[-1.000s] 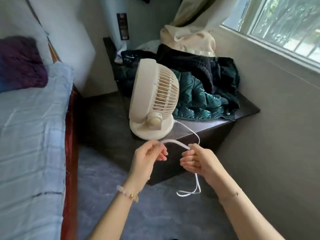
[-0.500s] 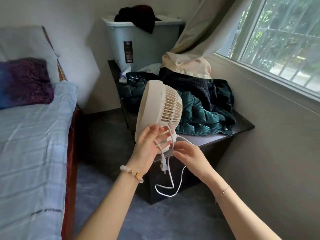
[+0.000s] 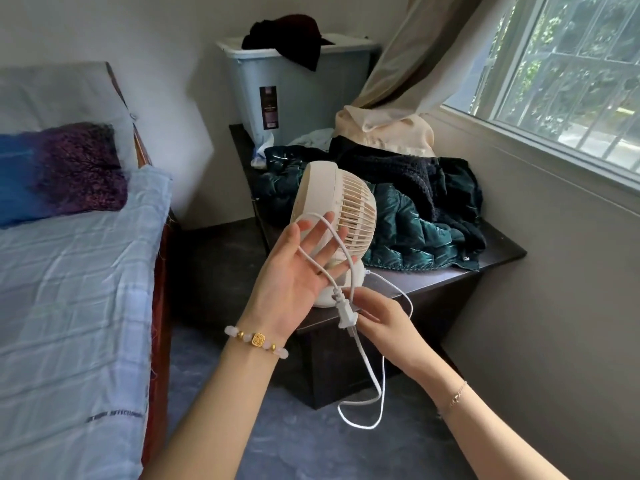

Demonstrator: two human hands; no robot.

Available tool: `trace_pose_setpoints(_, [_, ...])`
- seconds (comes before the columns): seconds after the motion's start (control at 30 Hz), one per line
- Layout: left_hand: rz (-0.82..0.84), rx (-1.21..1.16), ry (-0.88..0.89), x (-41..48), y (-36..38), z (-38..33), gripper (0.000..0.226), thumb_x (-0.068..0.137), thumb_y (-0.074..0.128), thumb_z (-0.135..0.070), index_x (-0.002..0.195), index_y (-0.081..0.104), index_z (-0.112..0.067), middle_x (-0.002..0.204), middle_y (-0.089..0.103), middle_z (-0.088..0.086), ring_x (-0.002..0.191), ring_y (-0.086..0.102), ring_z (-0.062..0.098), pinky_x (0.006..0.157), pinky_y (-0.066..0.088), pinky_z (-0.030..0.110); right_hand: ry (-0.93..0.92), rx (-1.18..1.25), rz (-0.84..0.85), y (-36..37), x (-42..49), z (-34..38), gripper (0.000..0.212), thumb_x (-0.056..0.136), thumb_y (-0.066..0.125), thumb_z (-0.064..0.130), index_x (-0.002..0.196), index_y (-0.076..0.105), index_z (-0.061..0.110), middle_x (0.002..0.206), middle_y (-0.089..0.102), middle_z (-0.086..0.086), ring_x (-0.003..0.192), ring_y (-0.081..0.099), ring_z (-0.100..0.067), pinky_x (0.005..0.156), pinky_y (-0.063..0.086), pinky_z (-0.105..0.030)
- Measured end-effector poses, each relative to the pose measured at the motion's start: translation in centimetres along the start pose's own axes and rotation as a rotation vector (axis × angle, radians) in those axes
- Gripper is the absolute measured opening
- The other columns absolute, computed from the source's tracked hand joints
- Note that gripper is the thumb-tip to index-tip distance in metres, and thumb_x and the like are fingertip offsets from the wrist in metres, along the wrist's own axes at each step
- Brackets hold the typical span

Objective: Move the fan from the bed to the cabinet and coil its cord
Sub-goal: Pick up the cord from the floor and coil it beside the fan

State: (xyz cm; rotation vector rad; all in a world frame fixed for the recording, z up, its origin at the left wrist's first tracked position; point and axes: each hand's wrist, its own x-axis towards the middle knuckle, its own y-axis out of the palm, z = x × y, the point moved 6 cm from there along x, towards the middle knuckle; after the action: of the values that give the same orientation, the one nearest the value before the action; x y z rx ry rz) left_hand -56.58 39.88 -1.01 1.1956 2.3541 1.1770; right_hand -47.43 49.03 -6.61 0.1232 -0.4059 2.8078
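Observation:
A cream desk fan (image 3: 337, 199) stands upright on the front corner of the dark cabinet (image 3: 446, 284). Its white cord (image 3: 367, 368) runs from the base, hangs in a loop below the cabinet edge and comes up to my hands. My left hand (image 3: 298, 271) is held palm up with fingers spread, and one turn of cord lies looped over them. The white plug (image 3: 346, 315) dangles below that palm. My right hand (image 3: 379, 315) pinches the cord just beside the plug.
A heap of dark green and black clothes (image 3: 412, 209) fills the cabinet behind the fan, with a grey-blue bin (image 3: 298, 88) at the back. The bed (image 3: 69, 289) with a blue sheet is at the left. A wall and window are at the right.
My left hand has spread its fingers flat with the cord loop over them. The right hand has slid along the cord to the plug. The view has tilted upward.

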Motion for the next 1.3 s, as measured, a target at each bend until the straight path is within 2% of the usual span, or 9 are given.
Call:
trace_pose_setpoints(0.2, [-0.088,-0.009,0.099,-0.8,-2.0,-2.3,0.029,0.095,0.044,-0.034,0.114,0.064,-0.025,0.129,0.063,0.0,0.12,0.057,0.024,0.089,0.05,0.057,0.003,0.008,-0.069,-0.1,-2.1,-1.5,0.019,0.093,0.053,0.019,0.083,0.068,0.023,0.064,0.065,0.006,0.063,0.062,-0.007,0.068,0.05,-0.017])
trace_pose_setpoints(0.5, [-0.219,0.022,0.125,-2.6,-5.5,-1.7,0.03,0.099,0.038,-0.039,0.124,0.05,-0.048,0.138,0.047,0.01,0.113,0.063,0.024,0.089,0.048,0.061,0.051,0.047,0.132,2.5,-4.5,-1.7,0.032,0.095,0.051,0.02,0.112,0.066,0.042,0.055,0.046,0.012,0.052,0.04,-0.005,0.053,0.038,-0.016])
trace_pose_setpoints(0.6, [-0.351,0.062,0.17,-2.8,-5.7,-1.3,0.027,0.095,0.043,-0.044,0.119,0.054,-0.048,0.116,0.051,0.004,0.078,0.065,0.015,0.068,0.058,0.04,0.092,0.083,0.223,3.7,-5.4,-2.0,0.029,0.095,0.051,0.018,0.109,0.068,0.036,0.053,0.048,0.01,0.052,0.041,-0.008,0.053,0.037,-0.016])
trace_pose_setpoints(0.67, [-0.373,-0.012,0.196,-2.9,-5.9,-1.7,0.029,0.097,0.039,-0.04,0.121,0.053,-0.045,0.096,0.056,0.0,0.05,0.049,0.006,0.044,0.045,0.02,0.142,0.086,0.277,3.9,-6.2,-2.7,0.02,0.093,0.052,0.026,0.1,0.071,0.027,0.052,0.048,0.008,0.052,0.042,-0.009,0.053,0.036,-0.017])
trace_pose_setpoints(0.87, [-0.299,-0.002,0.077,-3.8,-6.2,-1.6,0.042,0.092,0.052,-0.02,0.132,0.043,-0.032,0.075,0.062,-0.003,0.039,0.033,0.002,0.031,0.032,0.011,0.178,-0.154,0.253,1.9,-6.6,-3.6,0.019,0.087,0.058,0.032,0.083,0.074,0.022,0.062,0.058,0.01,0.057,0.046,-0.003,0.06,0.037,-0.017])
trace_pose_setpoints(0.97, [-0.301,0.16,-0.096,-4.5,-6.4,-0.2,0.058,0.084,0.063,-0.012,0.134,0.04,-0.028,0.079,0.062,0.001,0.039,0.034,0.002,0.031,0.032,0.011,0.084,-0.425,0.17,0.2,-5.0,-2.5,0.01,0.085,0.066,0.024,0.088,0.075,0.021,0.081,0.066,0.01,0.069,0.057,0.004,0.069,0.04,-0.013])
trace_pose_setpoints(1.07, [-0.26,0.364,-0.24,-5.1,-5.8,1.6,0.051,0.085,0.058,-0.003,0.123,0.044,-0.034,0.086,0.071,0.007,0.045,0.047,0.004,0.036,0.039,0.014,-0.103,-0.578,0.086,-1.0,-3.9,0.3,0.009,0.081,0.07,0.022,0.087,0.076,0.02,0.07,0.054,0.018,0.071,0.051,-0.005,0.068,0.039,-0.019])
trace_pose_setpoints(1.2, [-0.152,0.559,-0.325,-5.5,-4.4,4.4,0.059,0.089,0.054,-0.003,0.13,0.031,-0.038,0.11,0.067,0.014,0.092,0.07,0.027,0.074,0.059,0.045,-0.404,-0.738,0.044,-0.7,-3.6,4.3,0.007,0.077,0.072,0.019,0.082,0.078,0.017,0.066,0.051,0.017,0.068,0.045,-0.015,0.062,0.041,-0.026])
trace_pose_setpoints(1.3, [-0.012,0.548,-0.435,-6.3,-2.9,6.3,0.052,0.093,0.056,-0.016,0.128,0.033,-0.046,0.113,0.069,0.012,0.1,0.067,0.036,0.072,0.058,0.049,-0.463,-0.773,0.005,-0.6,-3.5,5.2,0.006,0.075,0.073,0.017,0.079,0.077,0.015,0.066,0.062,0.0,0.065,0.052,-0.022,0.056,0.046,-0.034])
